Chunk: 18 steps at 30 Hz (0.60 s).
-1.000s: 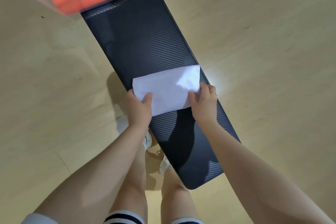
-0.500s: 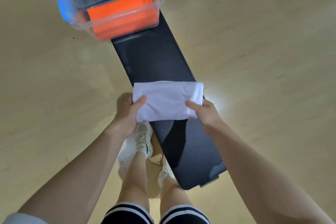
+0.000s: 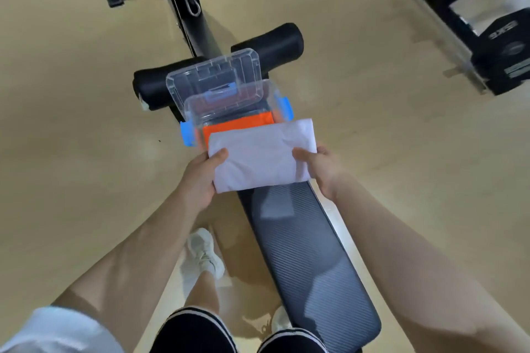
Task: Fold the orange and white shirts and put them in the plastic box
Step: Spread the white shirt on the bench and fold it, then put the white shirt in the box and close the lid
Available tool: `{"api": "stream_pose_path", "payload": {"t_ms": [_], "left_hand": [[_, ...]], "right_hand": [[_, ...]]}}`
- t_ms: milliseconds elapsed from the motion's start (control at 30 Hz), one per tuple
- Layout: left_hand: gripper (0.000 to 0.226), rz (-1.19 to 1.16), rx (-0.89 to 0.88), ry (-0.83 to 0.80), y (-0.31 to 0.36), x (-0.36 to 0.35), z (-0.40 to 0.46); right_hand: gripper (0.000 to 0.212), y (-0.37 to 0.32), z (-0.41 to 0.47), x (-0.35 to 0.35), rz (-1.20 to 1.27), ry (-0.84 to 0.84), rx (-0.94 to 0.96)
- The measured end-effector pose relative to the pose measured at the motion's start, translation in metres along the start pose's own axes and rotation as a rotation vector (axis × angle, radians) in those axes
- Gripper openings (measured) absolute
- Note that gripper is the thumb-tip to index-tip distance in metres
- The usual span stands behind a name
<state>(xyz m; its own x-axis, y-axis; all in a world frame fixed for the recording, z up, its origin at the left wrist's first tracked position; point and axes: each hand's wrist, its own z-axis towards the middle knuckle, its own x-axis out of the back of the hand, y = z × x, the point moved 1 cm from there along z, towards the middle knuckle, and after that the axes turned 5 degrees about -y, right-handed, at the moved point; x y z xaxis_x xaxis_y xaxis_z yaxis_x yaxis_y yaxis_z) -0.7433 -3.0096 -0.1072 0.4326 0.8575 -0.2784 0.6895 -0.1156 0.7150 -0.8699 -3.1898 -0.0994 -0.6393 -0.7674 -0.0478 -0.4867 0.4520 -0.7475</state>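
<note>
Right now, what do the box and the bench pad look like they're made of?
The box looks like clear hard plastic: the orange shirt shows through its wall, and its latches are blue. The bench pad seems dark ribbed vinyl or foam, with a slight sheen.

The folded white shirt [image 3: 262,156] hides most of the folded orange shirt [image 3: 235,125] and the clear plastic box's [image 3: 229,106] near wall

Readable text: white marking "5KG", seen inverted, on black weight [image 3: 504,46] at upper right. Pale label below it too blurred to read.
</note>
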Motion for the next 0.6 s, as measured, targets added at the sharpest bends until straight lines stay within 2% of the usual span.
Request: {"api": "stream_pose_path", "payload": {"t_ms": [133, 300, 400, 467, 533, 600], "left_hand": [[0.039, 0.071, 0.005, -0.006, 0.045, 0.025, 0.045], [0.030, 0.299, 0.040, 0.042, 0.072, 0.050, 0.113], [0.025, 0.320, 0.112, 0.067, 0.066, 0.054, 0.158], [0.030, 0.360, 0.142, 0.101, 0.057, 0.053, 0.179], [0.038, 0.380, 0.196, 0.122, 0.040, 0.054, 0.214], [0.028, 0.433, 0.256, 0.143, 0.023, 0.056, 0.243]], "right_hand": [[0.006, -0.024, 0.042, -0.042, -0.021, 0.121, -0.020], [0.014, -0.032, 0.107, -0.085, -0.075, 0.245, -0.011], [0.015, -0.031, 0.153, -0.093, -0.115, 0.315, -0.022], [0.016, -0.027, 0.177, -0.089, -0.152, 0.371, -0.041], [0.013, -0.018, 0.209, -0.084, -0.264, 0.419, -0.101], [0.015, -0.004, 0.239, -0.078, -0.413, 0.437, -0.201]]}}
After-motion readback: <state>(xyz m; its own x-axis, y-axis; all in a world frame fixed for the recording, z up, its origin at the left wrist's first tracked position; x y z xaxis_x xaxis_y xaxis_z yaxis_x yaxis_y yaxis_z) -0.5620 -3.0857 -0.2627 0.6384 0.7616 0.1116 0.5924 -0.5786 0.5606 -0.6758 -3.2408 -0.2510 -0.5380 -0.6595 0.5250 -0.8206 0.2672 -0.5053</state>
